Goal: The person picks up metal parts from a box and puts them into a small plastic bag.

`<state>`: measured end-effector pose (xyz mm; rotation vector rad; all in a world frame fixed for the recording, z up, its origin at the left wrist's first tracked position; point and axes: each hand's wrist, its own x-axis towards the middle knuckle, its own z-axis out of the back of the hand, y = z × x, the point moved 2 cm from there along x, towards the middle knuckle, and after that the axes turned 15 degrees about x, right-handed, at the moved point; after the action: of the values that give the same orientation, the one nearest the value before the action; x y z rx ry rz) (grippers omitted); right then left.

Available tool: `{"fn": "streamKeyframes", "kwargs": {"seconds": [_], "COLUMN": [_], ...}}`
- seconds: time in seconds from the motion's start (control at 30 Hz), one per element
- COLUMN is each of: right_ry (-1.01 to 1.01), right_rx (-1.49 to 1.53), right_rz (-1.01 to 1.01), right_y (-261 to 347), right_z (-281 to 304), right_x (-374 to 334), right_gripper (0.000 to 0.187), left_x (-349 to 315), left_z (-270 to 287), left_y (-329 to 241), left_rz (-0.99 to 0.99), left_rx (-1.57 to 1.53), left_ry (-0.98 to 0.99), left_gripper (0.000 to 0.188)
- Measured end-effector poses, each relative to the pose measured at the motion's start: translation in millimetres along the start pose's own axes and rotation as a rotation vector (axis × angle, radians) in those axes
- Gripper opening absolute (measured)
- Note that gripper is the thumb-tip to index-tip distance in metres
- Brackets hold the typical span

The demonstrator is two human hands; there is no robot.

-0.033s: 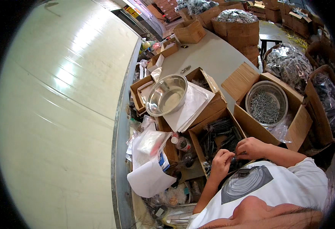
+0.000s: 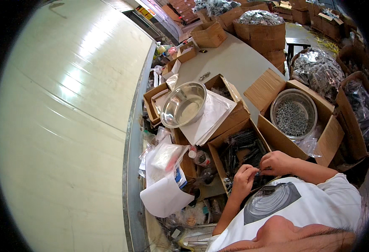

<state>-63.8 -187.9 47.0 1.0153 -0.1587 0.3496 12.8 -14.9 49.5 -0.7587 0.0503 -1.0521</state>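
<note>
My left hand (image 2: 244, 179) and my right hand (image 2: 276, 163) meet close in front of my shirt, over the near side of an open cardboard box (image 2: 219, 167). Fingertips of both hands are pinched together around a tiny bluish thing (image 2: 258, 172), too small to name. Dark, glossy elongated pieces (image 2: 240, 142) fill much of the box beneath; some seem wrapped in clear plastic. Right of that box, a metal bowl holding many small grey screw-like parts (image 2: 292, 119) sits inside another open carton (image 2: 268, 80).
A shiny steel basin (image 2: 188, 107) rests on white paper sheets (image 2: 211, 115) across a carton. To the left lie a plastic bottle (image 2: 201, 158), a curled white sheet (image 2: 165, 201) and bagged items. A pale wall panel (image 2: 66, 126) bounds the left; cartons of bagged parts (image 2: 318, 72) stand at right.
</note>
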Motion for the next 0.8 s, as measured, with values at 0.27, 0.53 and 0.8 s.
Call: {"fn": "streamKeyframes", "kwargs": {"seconds": [0.27,0.53,0.8], "right_ry": [-0.070,-0.161,-0.102], "right_rx": [-0.093,-0.125,0.014], "right_rz": [0.117,0.174,0.121], "right_y": [5,17,15], "right_z": [2,3,6], "right_x": [2,1,-3], "right_gripper": [0.018,0.016,0.015], "left_x": [-2,-2,-2], "left_z": [-9,-13,-11], "left_y": [-10,-4,-6], "left_rz": [0.151,0.121,0.020], "left_rx": [-0.186,-0.244,-0.271], "left_ry": [-0.131,-0.218,-0.205], "left_gripper": [0.013,0.022,0.029]}}
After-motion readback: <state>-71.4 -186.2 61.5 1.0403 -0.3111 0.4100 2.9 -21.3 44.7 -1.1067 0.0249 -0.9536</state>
